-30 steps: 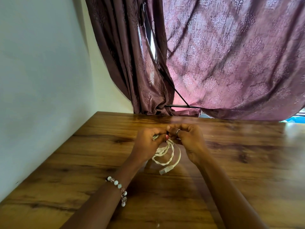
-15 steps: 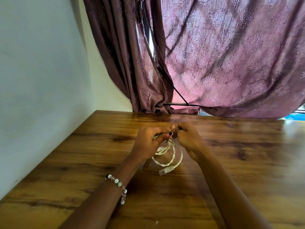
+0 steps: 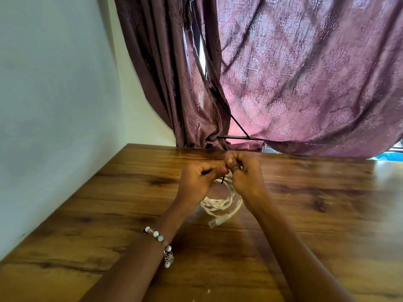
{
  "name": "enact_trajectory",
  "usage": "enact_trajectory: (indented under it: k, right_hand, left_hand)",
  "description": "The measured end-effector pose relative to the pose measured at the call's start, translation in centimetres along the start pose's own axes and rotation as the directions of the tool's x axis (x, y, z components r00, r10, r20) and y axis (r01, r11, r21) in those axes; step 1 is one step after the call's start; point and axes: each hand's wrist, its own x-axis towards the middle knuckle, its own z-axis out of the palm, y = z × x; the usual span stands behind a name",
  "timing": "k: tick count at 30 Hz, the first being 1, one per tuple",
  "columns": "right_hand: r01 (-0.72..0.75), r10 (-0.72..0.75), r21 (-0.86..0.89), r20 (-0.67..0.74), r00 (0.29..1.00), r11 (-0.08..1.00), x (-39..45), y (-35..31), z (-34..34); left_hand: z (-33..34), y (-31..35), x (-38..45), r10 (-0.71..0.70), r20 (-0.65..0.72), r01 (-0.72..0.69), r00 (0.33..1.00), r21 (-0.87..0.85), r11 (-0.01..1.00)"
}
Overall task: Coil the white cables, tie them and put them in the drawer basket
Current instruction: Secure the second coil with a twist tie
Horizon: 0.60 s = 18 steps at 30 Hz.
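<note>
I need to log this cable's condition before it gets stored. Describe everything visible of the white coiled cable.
The white coiled cable looks braided or twisted, wound into several loose loops. A clear plastic plug with a white boot ends it, pointing toward the camera. The coil hangs between both hands, its lower loops at or just above the brown wooden table. The left hand and right hand pinch its top, where a thin dark tie shows.

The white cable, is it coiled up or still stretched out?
Coiled: the white cable hangs in loops below both hands, plug end dangling.
</note>
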Motion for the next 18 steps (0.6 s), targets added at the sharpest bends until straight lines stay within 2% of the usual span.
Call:
enact_trajectory:
  k: [7, 15, 18]
  right_hand:
    - [-0.104, 0.103, 0.030, 0.005, 0.995, 0.994, 0.0, 0.0, 0.2]
    - [-0.050, 0.048, -0.043, -0.053, 0.997, 0.998, 0.5, -0.3, -0.9]
    - [-0.068, 0.068, -0.003, -0.049, 0.996, 0.998, 0.6, -0.7, -1.2]
  left_hand:
    - [0.7, 0.2, -0.1, -0.169, -0.003, 0.168, 0.986, -0.053, 0.984]
    - [1.2, 0.5, 0.0, -0.240, 0.047, 0.243, 0.970, -0.062, 0.968]
    - [1.3, 0.9, -0.1, -0.205, 0.080, 0.209, 0.975, -0.046, 0.977]
